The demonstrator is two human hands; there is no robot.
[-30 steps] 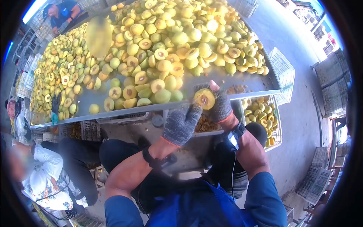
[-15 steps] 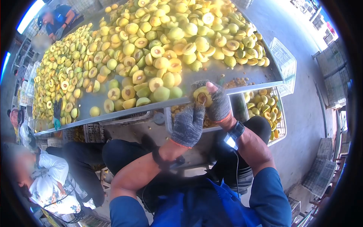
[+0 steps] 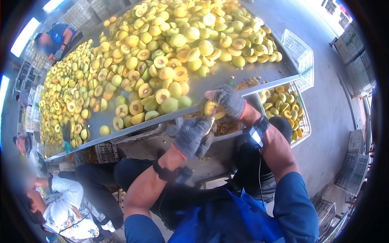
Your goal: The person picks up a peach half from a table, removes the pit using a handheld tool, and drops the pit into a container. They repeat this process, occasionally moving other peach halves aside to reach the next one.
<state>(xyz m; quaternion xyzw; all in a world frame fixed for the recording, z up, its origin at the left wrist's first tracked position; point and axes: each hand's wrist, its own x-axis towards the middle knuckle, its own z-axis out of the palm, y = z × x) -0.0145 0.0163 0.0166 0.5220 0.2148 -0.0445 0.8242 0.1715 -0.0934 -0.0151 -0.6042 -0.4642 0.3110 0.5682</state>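
Both of my hands wear grey knit gloves and meet at the near edge of a metal table (image 3: 93,135). My right hand (image 3: 229,102) is closed on a yellow fruit half (image 3: 212,108), its cut side partly in view. Just below and to the left, my left hand (image 3: 193,135) is closed at the lower edge of the fruit; what its fingers pinch is too small to make out. Past my hands, many whole and halved yellow-green fruits (image 3: 166,73) are heaped on the table.
Under the table edge are a crate of scraps (image 3: 227,127) and a crate of fruit halves (image 3: 303,128). An empty white crate (image 3: 298,56) leans at the table's right end. One person (image 3: 71,210) sits at lower left; another (image 3: 60,38) works at upper left.
My left hand has moved slightly down and left, and my right hand has turned over the fruit. The whole view has shifted a little.
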